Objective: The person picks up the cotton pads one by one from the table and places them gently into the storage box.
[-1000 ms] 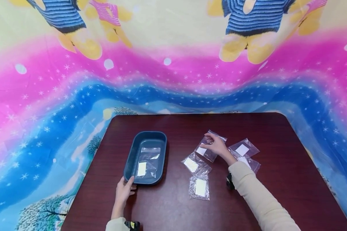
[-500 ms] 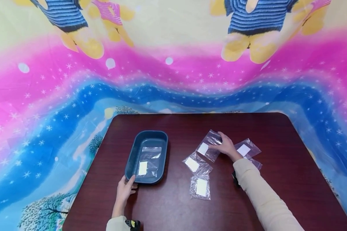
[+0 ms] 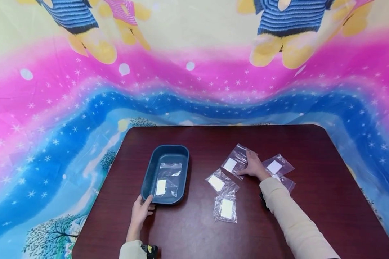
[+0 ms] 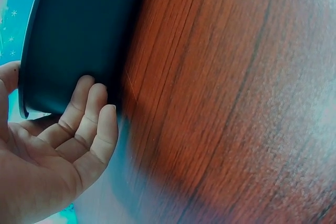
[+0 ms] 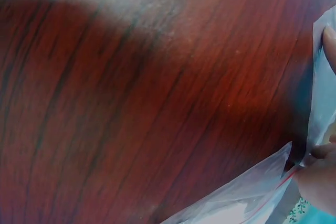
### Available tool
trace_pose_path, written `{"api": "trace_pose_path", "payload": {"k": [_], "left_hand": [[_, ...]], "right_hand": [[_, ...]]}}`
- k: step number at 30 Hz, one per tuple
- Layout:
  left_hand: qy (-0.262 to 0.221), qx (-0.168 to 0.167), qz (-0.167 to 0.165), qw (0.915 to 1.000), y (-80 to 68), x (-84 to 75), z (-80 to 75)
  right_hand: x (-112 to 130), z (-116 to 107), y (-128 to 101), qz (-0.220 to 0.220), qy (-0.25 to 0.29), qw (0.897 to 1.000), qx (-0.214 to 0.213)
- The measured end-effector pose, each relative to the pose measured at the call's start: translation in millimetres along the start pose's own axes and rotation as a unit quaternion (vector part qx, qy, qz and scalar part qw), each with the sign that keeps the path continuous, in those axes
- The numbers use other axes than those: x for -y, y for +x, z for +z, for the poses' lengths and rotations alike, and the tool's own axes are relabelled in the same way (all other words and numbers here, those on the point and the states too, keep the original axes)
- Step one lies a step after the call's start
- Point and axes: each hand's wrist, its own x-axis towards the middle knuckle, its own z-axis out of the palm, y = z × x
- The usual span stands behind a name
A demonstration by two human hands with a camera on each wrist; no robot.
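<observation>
In the head view my left hand [image 3: 141,214] grips the near left corner of a dark blue tray [image 3: 175,157], thumb over the rim. Its other fingers lie against the tray's outer wall [image 4: 68,35] in the left wrist view. Inside the tray lies a clear plastic bag [image 3: 168,172] with a white card. My right hand [image 3: 254,166] holds the right edge of another clear bag [image 3: 238,153], which also has a white card. In the right wrist view only fingertips [image 5: 331,45] show, at the frame's right edge, with the bag's film [image 5: 321,87] between them.
Two more bags [image 3: 222,185] [image 3: 227,210] lie nearer on the brown table [image 3: 194,233], edges overlapping. Right of my right hand are two overlapping bags [image 3: 278,166], partly hidden by the hand and sleeve. A printed cloth [image 3: 194,90] hangs behind the table.
My right hand moves from over the bag's middle to its right edge, and its fingers close on that edge. The left hand and the tray stay in place.
</observation>
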Motion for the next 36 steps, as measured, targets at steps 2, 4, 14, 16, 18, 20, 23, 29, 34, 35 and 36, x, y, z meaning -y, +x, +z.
{"api": "trace_pose_path", "payload": {"k": [2, 4, 14, 16, 18, 20, 23, 29, 34, 35, 36], "left_hand": [[0.000, 0.001, 0.001, 1.0000, -0.1, 0.1, 0.1], [0.000, 0.001, 0.002, 1.0000, -0.2, 0.5, -0.2], [-0.001, -0.006, 0.003, 1.0000, 1.2, 1.5, -0.8], [-0.001, -0.006, 0.004, 1.0000, 1.0, 1.2, -1.0], [-0.001, -0.007, 0.004, 1.0000, 0.8, 0.8, -0.9], [-0.002, -0.008, 0.003, 1.0000, 0.6, 0.7, -0.8], [-0.001, -0.008, 0.003, 1.0000, 0.3, 0.5, -0.4], [0.001, -0.010, 0.005, 0.9999, 0.5, 0.8, 0.4], [0.000, -0.010, 0.007, 0.9999, 0.5, 1.8, 0.8], [0.000, -0.010, 0.008, 0.9999, 0.5, 2.0, 0.9], [-0.001, -0.010, 0.009, 0.9999, 0.5, 2.3, 1.0]], "right_hand": [[0.6, 0.1, -0.7, -0.001, -0.010, 1.000, -0.001], [1.6, -0.2, -1.2, -0.002, -0.009, 1.000, -0.003], [6.6, -1.4, -0.7, -0.001, -0.010, 1.000, -0.013], [6.7, -0.6, 0.5, -0.006, -0.017, 1.000, -0.019], [6.9, 0.0, 1.6, -0.013, -0.021, 0.999, -0.025], [7.3, 0.7, 2.6, -0.016, -0.027, 0.999, -0.030], [8.6, 1.2, 3.4, -0.017, -0.026, 0.999, -0.033], [12.7, 1.3, 1.4, -0.014, -0.016, 0.997, -0.070], [-8.6, 11.8, 10.9, -0.014, 0.027, 0.991, -0.127], [-22.9, 19.9, 19.7, -0.005, 0.039, 0.991, -0.127], [-50.8, 38.1, 35.6, -0.012, 0.049, 0.988, -0.147]]}}
